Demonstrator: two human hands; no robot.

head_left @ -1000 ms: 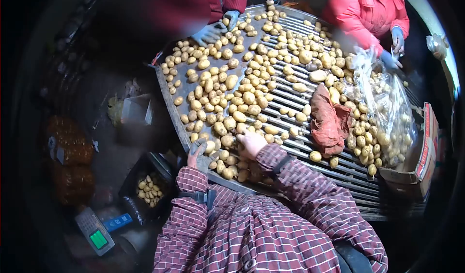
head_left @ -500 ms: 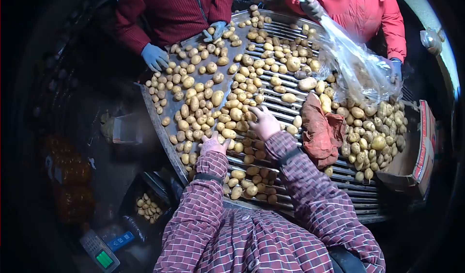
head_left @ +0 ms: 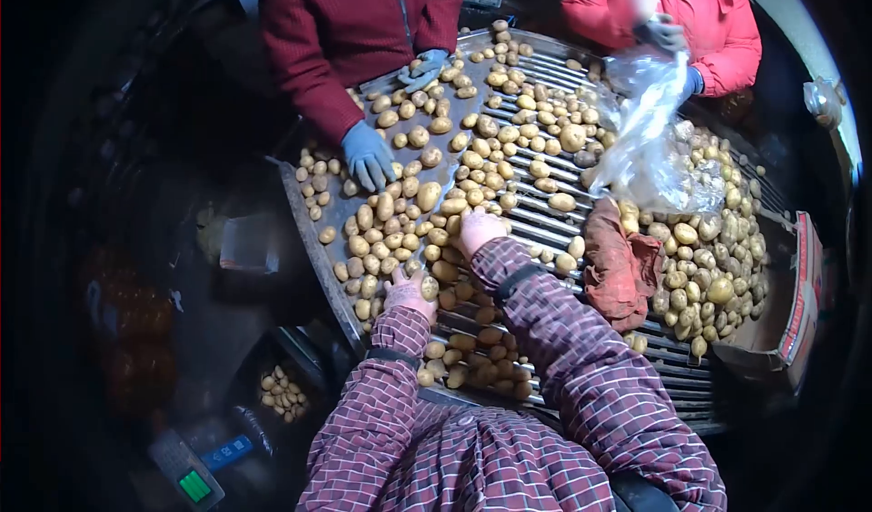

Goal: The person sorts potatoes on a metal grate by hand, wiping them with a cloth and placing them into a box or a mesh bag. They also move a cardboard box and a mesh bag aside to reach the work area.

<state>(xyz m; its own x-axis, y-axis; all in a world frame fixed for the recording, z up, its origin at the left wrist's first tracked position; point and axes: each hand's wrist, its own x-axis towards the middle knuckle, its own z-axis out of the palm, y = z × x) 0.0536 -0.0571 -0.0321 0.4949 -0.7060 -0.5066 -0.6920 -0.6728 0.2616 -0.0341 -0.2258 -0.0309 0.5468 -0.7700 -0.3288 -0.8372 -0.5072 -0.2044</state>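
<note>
My left hand [head_left: 411, 294] lies among the potatoes [head_left: 386, 208] near the front edge of the sorting table, fingers apart, with a potato [head_left: 430, 288] beside its thumb. Ahead and to the right, my right hand [head_left: 481, 230] rests against potatoes where the flat metal sheet [head_left: 338, 217] meets the slatted grate [head_left: 536, 212]. Its fingers point down into the pile, their tips partly hidden, and I see nothing gripped in it. Between and below my hands several potatoes sit on the bars.
Across the table a co-worker's gloved hand [head_left: 368, 156] touches potatoes. Another co-worker holds a clear plastic bag [head_left: 649, 139]. A reddish cloth sack [head_left: 618, 267] lies right, beside a potato heap [head_left: 708, 258] and cardboard box [head_left: 781, 330]. A scale display [head_left: 193, 485] is lower left.
My right hand has moved left and its fingers have drawn in. The co-worker's gloved hand has reached further over the potatoes. The plastic bag has shifted and now hangs down.
</note>
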